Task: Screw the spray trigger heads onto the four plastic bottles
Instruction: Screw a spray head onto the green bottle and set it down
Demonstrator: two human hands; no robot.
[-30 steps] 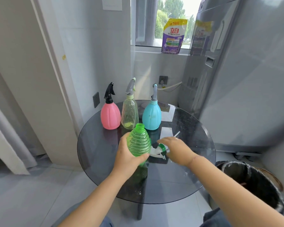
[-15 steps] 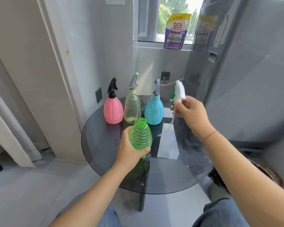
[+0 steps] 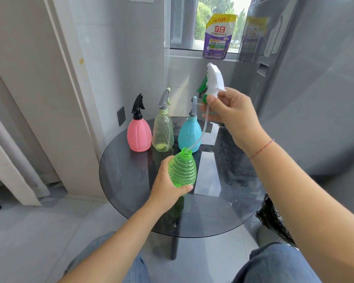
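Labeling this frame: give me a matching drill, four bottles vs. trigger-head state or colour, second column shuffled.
Column one:
1. pink bottle
2. clear bottle
3. blue bottle
4. green bottle

Column two:
A. no head, neck open
B. black head
C. grey head, pale green collar
D. grey head, blue collar

Pairs: 1-B, 2-C, 3-D, 4-A

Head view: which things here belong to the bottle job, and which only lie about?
Job: green bottle, white trigger head, pink bottle, clear bottle, blue bottle.
Lying about: detergent pouch, black bag.
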